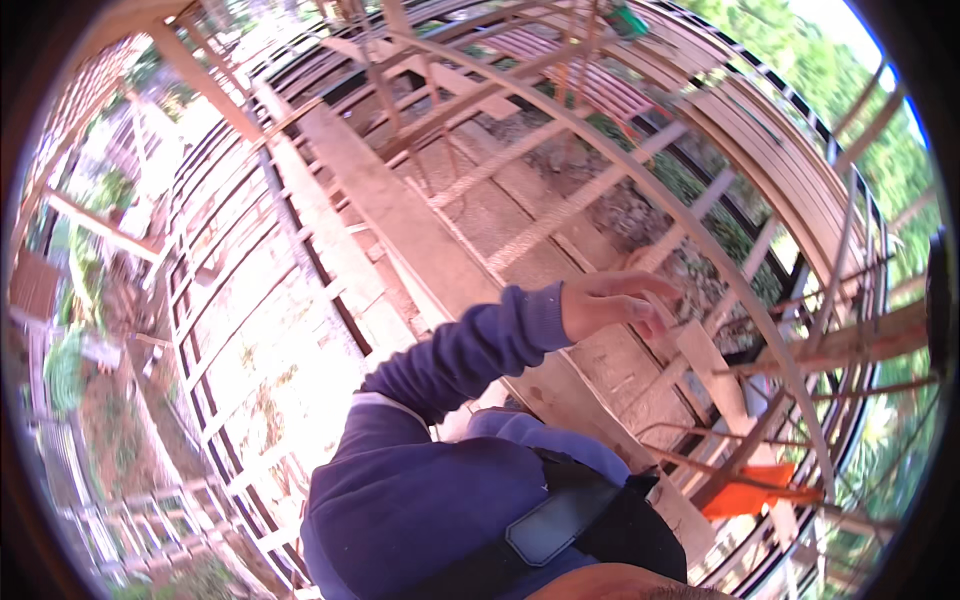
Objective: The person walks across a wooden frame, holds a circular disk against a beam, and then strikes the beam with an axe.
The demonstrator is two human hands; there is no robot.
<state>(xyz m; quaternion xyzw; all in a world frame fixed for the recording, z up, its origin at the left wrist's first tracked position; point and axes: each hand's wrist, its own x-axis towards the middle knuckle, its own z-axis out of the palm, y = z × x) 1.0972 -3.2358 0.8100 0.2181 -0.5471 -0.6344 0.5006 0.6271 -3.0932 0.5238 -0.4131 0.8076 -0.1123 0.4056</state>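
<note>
My left arm, in a blue sleeve pushed up from the wrist, reaches across in front of my chest. My left hand [618,305] is held out with its fingers apart and nothing visible in it. Nearest to the fingertips is the end of a light wooden board [705,360]; whether they touch it I cannot tell. Under my forearm runs a wide wooden plank [400,215]. A long pale bar [650,180], bent by the lens, passes beyond the hand. My right hand does not show.
Open framing of crossbars [560,215] lies ahead, with rubble and greenery below its gaps. Stacked boards [775,150] lie at the right. An orange piece [750,490] is at lower right, near thin rusty rods [690,430]. A dark-edged grid [215,300] spans the left, above bright ground.
</note>
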